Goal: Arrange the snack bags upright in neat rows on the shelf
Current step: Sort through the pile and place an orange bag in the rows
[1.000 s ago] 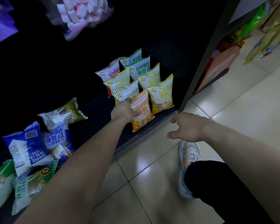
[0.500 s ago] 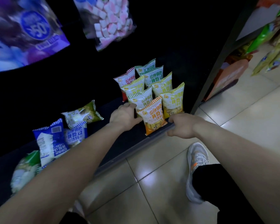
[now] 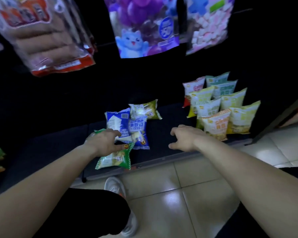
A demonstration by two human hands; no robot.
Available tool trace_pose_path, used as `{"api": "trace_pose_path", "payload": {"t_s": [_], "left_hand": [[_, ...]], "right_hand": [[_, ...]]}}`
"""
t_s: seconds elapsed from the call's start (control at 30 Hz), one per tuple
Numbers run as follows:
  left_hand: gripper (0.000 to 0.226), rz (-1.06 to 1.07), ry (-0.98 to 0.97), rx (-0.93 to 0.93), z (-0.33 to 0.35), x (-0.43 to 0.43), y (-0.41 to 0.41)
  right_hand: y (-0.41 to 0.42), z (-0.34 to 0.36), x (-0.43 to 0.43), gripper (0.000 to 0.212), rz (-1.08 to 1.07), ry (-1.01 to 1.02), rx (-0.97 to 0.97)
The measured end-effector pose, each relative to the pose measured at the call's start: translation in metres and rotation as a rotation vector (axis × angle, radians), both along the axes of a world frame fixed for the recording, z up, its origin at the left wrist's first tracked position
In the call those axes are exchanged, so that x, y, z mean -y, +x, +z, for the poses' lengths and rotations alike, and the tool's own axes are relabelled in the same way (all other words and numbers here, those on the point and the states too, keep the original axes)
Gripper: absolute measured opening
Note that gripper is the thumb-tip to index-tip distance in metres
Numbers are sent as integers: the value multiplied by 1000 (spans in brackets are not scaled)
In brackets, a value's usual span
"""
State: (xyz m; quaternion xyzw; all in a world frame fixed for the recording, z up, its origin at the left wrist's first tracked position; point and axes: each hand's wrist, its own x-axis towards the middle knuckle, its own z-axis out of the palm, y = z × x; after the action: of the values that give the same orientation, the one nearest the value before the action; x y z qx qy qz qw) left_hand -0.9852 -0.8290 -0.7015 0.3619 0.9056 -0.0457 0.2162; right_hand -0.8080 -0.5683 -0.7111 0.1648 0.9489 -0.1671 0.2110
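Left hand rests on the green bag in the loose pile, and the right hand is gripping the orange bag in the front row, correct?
Not quite. In the head view the right hand is open and holds nothing, left of the orange bag. The left hand does rest on the green bag.

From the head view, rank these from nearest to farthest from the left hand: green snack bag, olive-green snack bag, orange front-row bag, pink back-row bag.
1. Green snack bag, under the left hand.
2. Olive-green snack bag, lying behind the loose pile.
3. Orange front-row bag, right, front.
4. Pink back-row bag, right, rear.
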Motion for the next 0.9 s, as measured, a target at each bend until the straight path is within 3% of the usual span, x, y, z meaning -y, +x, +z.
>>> {"api": "trace_pose_path", "payload": {"t_s": [0.3,0.5,0.9], "left_hand": [[59,152,153,-8,-25,83,-34],[57,248,198,65,-47,95,-73],[48,271,267,99,-54,71,-94]], "right_hand": [[-87,-42,67,59,122,-63,-17],[-167,-93,80,61,44,-47,-34],[-261,-168,135,101,-476,-260,-278]]}}
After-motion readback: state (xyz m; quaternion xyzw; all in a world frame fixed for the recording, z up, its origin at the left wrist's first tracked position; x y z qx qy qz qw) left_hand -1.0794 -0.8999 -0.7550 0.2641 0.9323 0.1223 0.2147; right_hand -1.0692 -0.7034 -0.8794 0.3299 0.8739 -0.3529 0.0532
